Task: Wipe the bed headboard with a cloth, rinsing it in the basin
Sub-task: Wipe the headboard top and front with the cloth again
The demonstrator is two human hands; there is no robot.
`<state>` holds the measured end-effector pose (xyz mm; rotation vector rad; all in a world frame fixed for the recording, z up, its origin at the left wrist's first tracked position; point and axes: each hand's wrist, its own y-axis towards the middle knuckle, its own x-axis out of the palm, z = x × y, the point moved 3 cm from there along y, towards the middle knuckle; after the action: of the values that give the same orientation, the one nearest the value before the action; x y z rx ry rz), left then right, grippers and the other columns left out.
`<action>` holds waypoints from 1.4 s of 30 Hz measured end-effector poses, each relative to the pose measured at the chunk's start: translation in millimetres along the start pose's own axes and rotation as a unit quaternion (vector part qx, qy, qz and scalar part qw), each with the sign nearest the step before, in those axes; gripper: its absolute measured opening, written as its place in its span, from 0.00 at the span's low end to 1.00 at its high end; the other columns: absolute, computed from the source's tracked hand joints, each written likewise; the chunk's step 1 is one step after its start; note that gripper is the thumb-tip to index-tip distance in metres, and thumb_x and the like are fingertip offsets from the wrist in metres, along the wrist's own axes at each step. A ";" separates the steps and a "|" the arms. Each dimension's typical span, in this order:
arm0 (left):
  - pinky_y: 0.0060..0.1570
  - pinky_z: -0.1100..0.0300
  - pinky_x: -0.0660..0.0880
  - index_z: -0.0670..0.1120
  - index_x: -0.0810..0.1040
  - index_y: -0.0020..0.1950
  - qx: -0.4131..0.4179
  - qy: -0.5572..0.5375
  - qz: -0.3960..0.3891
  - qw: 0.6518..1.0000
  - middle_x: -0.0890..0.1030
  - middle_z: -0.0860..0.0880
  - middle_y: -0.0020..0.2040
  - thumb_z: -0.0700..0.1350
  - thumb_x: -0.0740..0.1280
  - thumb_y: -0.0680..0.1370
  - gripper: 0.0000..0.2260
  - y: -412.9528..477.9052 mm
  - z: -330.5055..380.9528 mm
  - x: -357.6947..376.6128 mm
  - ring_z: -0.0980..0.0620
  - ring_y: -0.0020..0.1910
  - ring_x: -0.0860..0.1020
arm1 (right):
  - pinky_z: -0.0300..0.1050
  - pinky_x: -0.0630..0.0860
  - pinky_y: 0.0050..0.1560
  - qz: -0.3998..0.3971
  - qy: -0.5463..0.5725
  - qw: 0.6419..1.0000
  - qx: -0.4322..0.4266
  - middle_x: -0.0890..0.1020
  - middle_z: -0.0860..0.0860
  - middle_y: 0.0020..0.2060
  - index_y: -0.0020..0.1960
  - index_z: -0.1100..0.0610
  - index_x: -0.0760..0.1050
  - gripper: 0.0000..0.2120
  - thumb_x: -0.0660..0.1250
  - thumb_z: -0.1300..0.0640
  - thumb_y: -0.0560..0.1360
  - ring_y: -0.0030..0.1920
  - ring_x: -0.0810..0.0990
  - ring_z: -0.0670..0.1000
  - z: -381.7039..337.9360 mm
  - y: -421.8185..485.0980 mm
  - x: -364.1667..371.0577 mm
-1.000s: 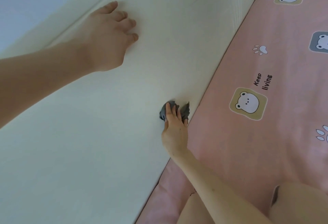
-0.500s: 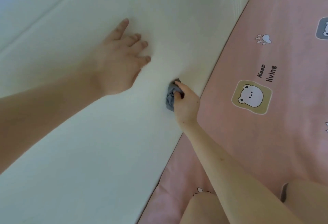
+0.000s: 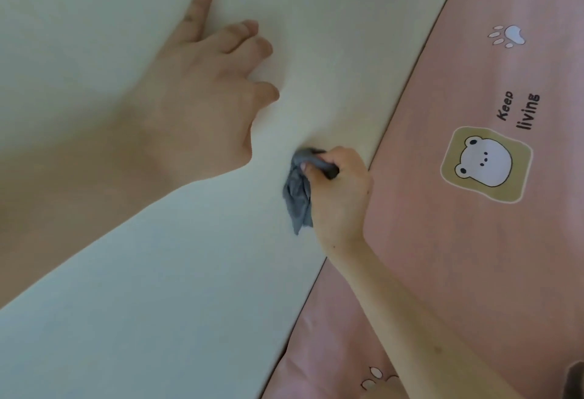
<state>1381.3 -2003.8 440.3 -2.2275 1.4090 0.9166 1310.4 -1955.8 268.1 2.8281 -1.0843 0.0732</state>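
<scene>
left hand (image 3: 202, 98): flat, index straight (others bent) | right hand (image 3: 343, 196): fingers curled round cloth (image 3: 297, 199)

Two hands were in view: one left hand (image 3: 202, 98) and one right hand (image 3: 339, 196). There was one cloth (image 3: 297, 199), one headboard (image 3: 158, 303) and one bedsheet (image 3: 458, 272). The bedsheet bore one bear picture (image 3: 486, 163), two prints, an upper paw print (image 3: 507, 36) and a lower paw print (image 3: 376, 378), and two words (image 3: 518, 111).
</scene>
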 end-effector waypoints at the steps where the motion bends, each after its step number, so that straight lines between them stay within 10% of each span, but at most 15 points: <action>1: 0.68 0.32 0.51 0.43 0.83 0.51 -0.001 -0.002 -0.003 1.000 0.77 0.37 0.59 0.38 0.69 0.65 0.16 0.7 0.5 -0.5 0.36 0.63 0.72 | 0.37 0.66 0.36 0.006 0.008 1.000 -0.004 0.72 0.51 0.33 0.34 0.54 0.67 0.14 0.69 0.67 0.70 0.33 0.68 0.45 -1.9 0.0 2.5; 14: 0.69 0.35 0.46 0.44 0.84 0.51 -0.006 0.012 -0.005 1.000 0.77 0.38 0.59 0.39 0.68 0.66 0.14 0.7 -0.6 -5.7 0.38 0.65 0.72 | 0.37 0.58 0.31 -0.027 -0.068 0.997 0.002 0.64 0.44 0.26 0.30 0.52 0.61 0.19 0.66 0.67 0.71 0.28 0.63 0.44 -6.2 -13.3 -0.4; 19: 0.63 0.33 0.60 0.40 0.83 0.50 -0.065 -0.021 0.006 0.998 0.77 0.35 0.60 0.39 0.63 0.65 0.16 0.0 3.9 6.3 0.34 0.63 0.73 | 0.33 0.61 0.30 -0.034 -0.062 0.997 0.011 0.66 0.46 0.26 0.29 0.54 0.62 0.19 0.65 0.68 0.71 0.29 0.65 0.45 -12.4 7.9 -1.4; 22: 0.69 0.37 0.49 0.43 0.84 0.50 -0.011 0.006 0.004 1.000 0.78 0.36 0.58 0.39 0.67 0.66 0.13 1.3 3.2 0.4 0.37 0.63 0.73 | 0.35 0.61 0.31 -0.009 -0.048 0.998 0.041 0.67 0.47 0.27 0.31 0.55 0.63 0.17 0.64 0.68 0.73 0.29 0.66 0.45 -20.2 3.4 -1.0; 28: 0.69 0.37 0.51 0.45 0.84 0.51 0.019 0.008 -0.042 0.999 0.79 0.38 0.58 0.40 0.71 0.65 0.15 2.3 -1.5 -5.5 0.38 0.63 0.74 | 0.29 0.68 0.34 -0.142 0.016 0.984 0.105 0.76 0.45 0.31 0.38 0.61 0.76 0.07 0.63 0.67 0.73 0.33 0.75 0.36 -12.5 -75.3 -10.9; 33: 0.69 0.37 0.51 0.47 0.84 0.51 0.053 -0.001 -0.031 0.998 0.80 0.40 0.58 0.36 0.70 0.63 0.18 22.8 -27.2 -37.1 0.39 0.61 0.76 | 0.34 0.70 0.33 -0.022 0.104 0.986 0.125 0.76 0.44 0.28 0.41 0.50 0.80 0.15 0.62 0.67 0.76 0.28 0.72 0.41 -24.9 -27.1 -43.0; 37: 0.69 0.40 0.51 0.42 0.84 0.50 0.004 0.013 0.034 0.999 0.80 0.37 0.57 0.33 0.68 0.63 0.17 37.9 -77.6 -72.9 0.37 0.60 0.76 | 0.30 0.71 0.51 -0.167 0.115 0.979 -0.024 0.80 0.42 0.47 0.60 0.42 0.73 0.16 0.59 0.57 0.77 0.46 0.77 0.37 -89.9 -41.5 1.2; 39: 0.68 0.40 0.53 0.41 0.83 0.49 -0.025 0.017 0.079 0.996 0.80 0.37 0.57 0.32 0.63 0.65 0.17 39.8 -105.3 -94.1 0.36 0.59 0.77 | 0.41 0.59 0.72 -0.204 0.062 0.960 -0.181 0.70 0.44 0.66 0.67 0.51 0.70 0.19 0.58 0.57 0.76 0.71 0.64 0.42 -117.5 -45.6 37.5; 42: 0.67 0.39 0.58 0.41 0.83 0.50 -0.077 0.010 0.112 0.991 0.80 0.37 0.55 0.35 0.57 0.64 0.21 39.1 -144.6 -118.2 0.37 0.55 0.79 | 0.48 0.46 0.75 -0.168 -0.051 0.933 -0.316 0.61 0.44 0.71 0.71 0.52 0.65 0.21 0.54 0.56 0.78 0.75 0.53 0.47 -140.7 -15.0 65.1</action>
<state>1359.6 -2028.4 628.3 -2.2245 1.6750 1.1138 1368.1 -1970.9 412.0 2.3845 -0.4892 -0.3836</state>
